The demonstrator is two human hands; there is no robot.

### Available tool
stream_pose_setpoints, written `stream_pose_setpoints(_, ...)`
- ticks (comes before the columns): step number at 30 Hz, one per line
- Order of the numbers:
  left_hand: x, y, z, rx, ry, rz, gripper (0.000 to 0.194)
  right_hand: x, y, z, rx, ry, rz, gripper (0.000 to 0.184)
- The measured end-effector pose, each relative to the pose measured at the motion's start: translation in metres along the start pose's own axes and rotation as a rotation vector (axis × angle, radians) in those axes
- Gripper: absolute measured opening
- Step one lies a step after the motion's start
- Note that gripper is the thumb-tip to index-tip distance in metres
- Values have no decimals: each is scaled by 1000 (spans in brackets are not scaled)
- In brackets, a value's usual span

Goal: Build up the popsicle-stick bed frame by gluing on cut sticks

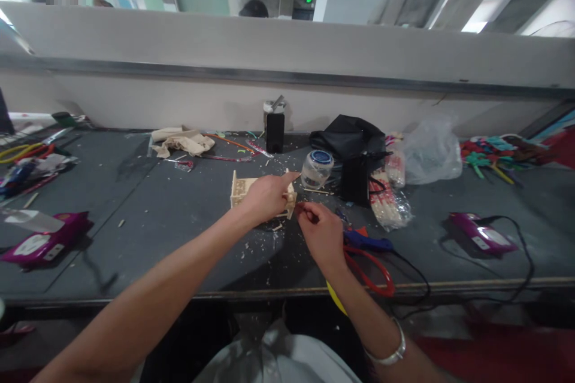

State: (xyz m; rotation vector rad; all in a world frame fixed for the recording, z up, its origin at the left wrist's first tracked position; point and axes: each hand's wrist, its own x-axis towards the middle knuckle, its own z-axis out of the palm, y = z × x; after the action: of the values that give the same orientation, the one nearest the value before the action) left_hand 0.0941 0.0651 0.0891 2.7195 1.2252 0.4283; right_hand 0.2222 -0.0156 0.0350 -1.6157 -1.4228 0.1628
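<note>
A small pale wooden model (239, 187), with an upright post at its left end, stands on the dark table in front of me. My left hand (266, 198) reaches over its right half, fingers closed on it and the index finger pointing right. Close against the right end of the model is my right hand (320, 230), thumb and fingers pinched together. Whatever may be between those fingertips is too small to make out. Just behind the hands sits a clear jar with a blue lid (317, 169). Wood crumbs lie around the model.
Right of my hand are a blue-handled tool (369, 242) with a cable and red-handled pliers or cutters (380, 275) at the edge. A black bag (348, 134), bagged sticks (386, 206) and a dark upright box (275, 133) stand behind. Purple devices (483, 232) flank both sides.
</note>
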Motion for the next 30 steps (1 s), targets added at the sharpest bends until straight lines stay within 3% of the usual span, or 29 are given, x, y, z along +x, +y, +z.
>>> stream_pose_setpoints(21,-1,0,-2,26,28,51,58,15,-15,8,-70,41,-63,20)
stream_pose_setpoints(26,-44,17,-19,-46,237,92,54,-8,-26,-26,66,95,-15,18)
stream_pose_setpoints(30,-97,44,0,-445,261,39,32,-47,-36,-49,194,-60,124,19)
